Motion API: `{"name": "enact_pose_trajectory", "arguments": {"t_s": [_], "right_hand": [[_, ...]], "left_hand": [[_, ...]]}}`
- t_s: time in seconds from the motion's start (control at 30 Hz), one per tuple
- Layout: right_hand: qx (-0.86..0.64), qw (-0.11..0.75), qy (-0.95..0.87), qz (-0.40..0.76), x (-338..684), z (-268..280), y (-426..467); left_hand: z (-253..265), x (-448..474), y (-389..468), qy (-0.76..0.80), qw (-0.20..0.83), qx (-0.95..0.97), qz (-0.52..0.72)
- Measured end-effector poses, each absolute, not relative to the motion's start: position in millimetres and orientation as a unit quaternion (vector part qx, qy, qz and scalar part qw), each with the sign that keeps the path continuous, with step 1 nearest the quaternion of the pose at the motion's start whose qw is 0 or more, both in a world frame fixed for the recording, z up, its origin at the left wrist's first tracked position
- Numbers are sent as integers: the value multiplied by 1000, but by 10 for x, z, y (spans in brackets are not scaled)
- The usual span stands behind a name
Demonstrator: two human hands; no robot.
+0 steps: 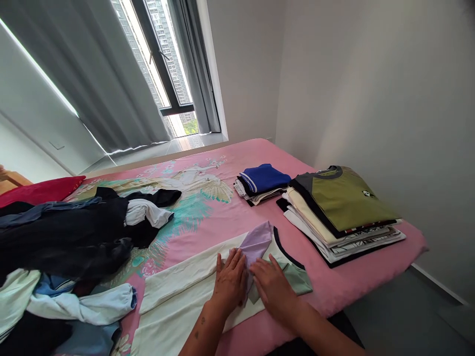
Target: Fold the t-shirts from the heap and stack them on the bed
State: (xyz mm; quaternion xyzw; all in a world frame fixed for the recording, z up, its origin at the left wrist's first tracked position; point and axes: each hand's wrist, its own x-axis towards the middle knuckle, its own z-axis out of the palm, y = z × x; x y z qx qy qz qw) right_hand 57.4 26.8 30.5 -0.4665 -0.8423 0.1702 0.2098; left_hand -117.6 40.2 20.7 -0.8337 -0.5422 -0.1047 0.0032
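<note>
A white T-shirt (pixel 178 296) with a dark neckband lies on the pink bedspread, its sides turned inward. One sleeve is lilac (pixel 260 242) and the other pale green (pixel 299 279); both are folded over the body. Resting on the lilac sleeve is my left hand (pixel 230 279), fingers extended and pressed down on the fabric. Close beside it, my right hand (pixel 272 287) lies over the inner part of the sleeves, fingers stretched out and touching the cloth. The fabric under both palms is hidden.
A stack of folded shirts (pixel 349 202), olive one on top, sits at the bed's right side. Behind it is a smaller pile with blue shorts or similar cloth (pixel 265 178). Loose dark clothes (pixel 67 237) and pale garments (pixel 81 304) heap at left, near a red pillow (pixel 44 190).
</note>
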Motion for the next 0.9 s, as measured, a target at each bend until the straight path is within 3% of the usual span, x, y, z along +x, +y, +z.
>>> {"name": "enact_pose_trajectory", "arguments": {"t_s": [0.2, 0.3, 0.47, 0.67, 0.9], "right_hand": [[-526, 92, -834, 142, 862, 177, 845], [-582, 115, -798, 110, 934, 193, 880], [-472, 151, -861, 115, 863, 220, 684], [-514, 181, -833, 93, 850, 139, 505], [-488, 203, -839, 130, 329, 302, 418]], "left_hand": [[26, -1176, 267, -555, 26, -825, -103], [-11, -1207, 274, -552, -8, -828, -94], [36, -1250, 303, -548, -36, -829, -106], [39, -1512, 127, -617, 22, -761, -200], [-39, -1627, -376, -643, 44, -745, -171]]}}
